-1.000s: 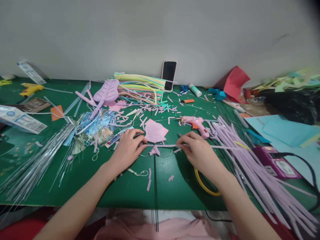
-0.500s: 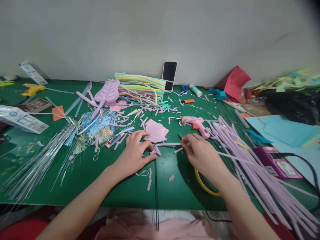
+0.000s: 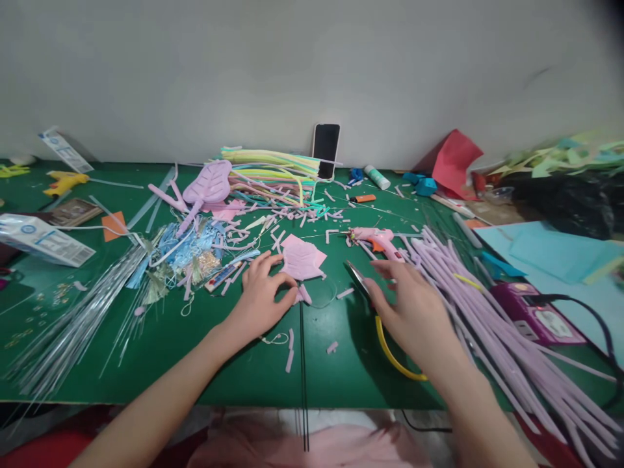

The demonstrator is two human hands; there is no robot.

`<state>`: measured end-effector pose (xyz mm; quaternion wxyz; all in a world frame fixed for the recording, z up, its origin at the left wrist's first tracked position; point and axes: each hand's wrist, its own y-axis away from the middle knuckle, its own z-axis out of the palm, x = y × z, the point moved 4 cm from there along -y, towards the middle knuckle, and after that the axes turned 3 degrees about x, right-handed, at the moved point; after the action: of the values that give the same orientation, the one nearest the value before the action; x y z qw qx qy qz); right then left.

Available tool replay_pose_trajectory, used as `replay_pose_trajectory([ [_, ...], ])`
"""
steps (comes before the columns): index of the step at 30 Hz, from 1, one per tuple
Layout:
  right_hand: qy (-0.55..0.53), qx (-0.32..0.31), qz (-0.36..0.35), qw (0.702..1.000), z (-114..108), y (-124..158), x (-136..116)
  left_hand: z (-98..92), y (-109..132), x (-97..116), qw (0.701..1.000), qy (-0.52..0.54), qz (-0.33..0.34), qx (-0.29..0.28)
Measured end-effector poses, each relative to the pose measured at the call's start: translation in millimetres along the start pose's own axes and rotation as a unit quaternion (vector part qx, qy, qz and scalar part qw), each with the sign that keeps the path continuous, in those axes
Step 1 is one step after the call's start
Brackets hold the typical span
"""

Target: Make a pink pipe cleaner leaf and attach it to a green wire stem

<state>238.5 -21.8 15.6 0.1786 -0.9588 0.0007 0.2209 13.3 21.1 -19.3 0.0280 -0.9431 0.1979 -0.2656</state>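
Note:
My left hand (image 3: 266, 289) rests on the table with its thumb and fingers closed around the base of a lilac leaf shape (image 3: 303, 261), which looks made of pipe cleaners. Short lilac pipe cleaner pieces (image 3: 304, 294) show at the thumb tip, and two thin dark wires (image 3: 303, 364) run from there toward me. Over a pair of scissors (image 3: 359, 279), my right hand (image 3: 407, 292) has its fingers apart. The blades emerge past the thumb and a yellow handle loop shows below the palm; any contact with them is hard to make out.
A pink glue gun (image 3: 373, 239) lies beyond my right hand. Long lilac pipe cleaners (image 3: 492, 325) spread at right beside a purple power box (image 3: 539, 315). Blue tassels (image 3: 190, 244) and silvery strips (image 3: 88, 312) lie left. A phone (image 3: 325, 149) leans against the wall.
My right hand has opened from a pinch and drawn back to the right. The lilac strip that ran between my hands no longer shows. My left hand has barely moved.

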Motion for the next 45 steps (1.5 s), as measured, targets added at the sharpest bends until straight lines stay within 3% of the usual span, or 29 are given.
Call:
replay_pose_trajectory([
  [4,-0.208,-0.141,0.100,0.963,40.6,-2.1,-13.0,1.1,0.5,5.9,1.000,-0.011,-0.008,0.002],
  [8,-0.350,-0.164,0.173,0.906,60.4,-5.3,-12.7,0.7,3.6,11.1,1.000,0.019,-0.008,-0.009],
  [11,-0.404,-0.196,0.175,0.876,60.2,-6.8,-14.8,-3.9,5.5,12.2,0.998,0.058,0.003,0.005],
  [14,-0.470,-0.189,0.192,0.841,48.6,-8.6,-18.7,-14.5,6.7,10.4,0.989,0.119,0.013,0.087],
  [17,-0.528,-0.151,0.217,0.807,37.2,-10.2,-23.7,-23.2,7.5,4.6,0.961,0.220,-0.048,0.159],
  [19,-0.552,-0.128,0.223,0.793,34.4,-10.8,-26.9,-19.9,6.5,3.1,0.925,0.343,-0.122,0.111],
  [21,-0.568,-0.109,0.222,0.785,35.2,-11.7,-28.8,-11.7,5.9,8.5,0.864,0.470,-0.182,0.010],
  [23,-0.575,-0.100,0.214,0.783,37.7,-13.5,-28.9,-6.4,5.7,16.8,0.812,0.540,-0.213,-0.057],
  [24,-0.573,-0.101,0.211,0.785,38.9,-14.8,-28.3,-5.9,5.1,19.8,0.803,0.551,-0.219,-0.063],
  [29,-0.539,-0.136,0.219,0.802,40.0,-23.7,-24.4,-10.4,2.0,25.7,0.832,0.516,-0.203,-0.007],
  [32,-0.546,-0.229,0.217,0.776,43.7,-26.6,-31.4,-8.4,4.0,30.4,0.836,0.512,-0.195,-0.030],
  [34,-0.548,-0.257,0.210,0.768,45.9,-28.4,-36.2,-5.9,6.6,32.8,0.832,0.518,-0.198,-0.037],
  [39,-0.555,-0.247,0.210,0.766,51.0,-30.7,-38.9,1.6,11.5,33.4,0.821,0.527,-0.214,-0.052],
  [45,-0.568,-0.253,0.215,0.753,54.0,-27.5,-38.4,-0.2,10.4,34.4,0.849,0.493,-0.183,-0.056],
])
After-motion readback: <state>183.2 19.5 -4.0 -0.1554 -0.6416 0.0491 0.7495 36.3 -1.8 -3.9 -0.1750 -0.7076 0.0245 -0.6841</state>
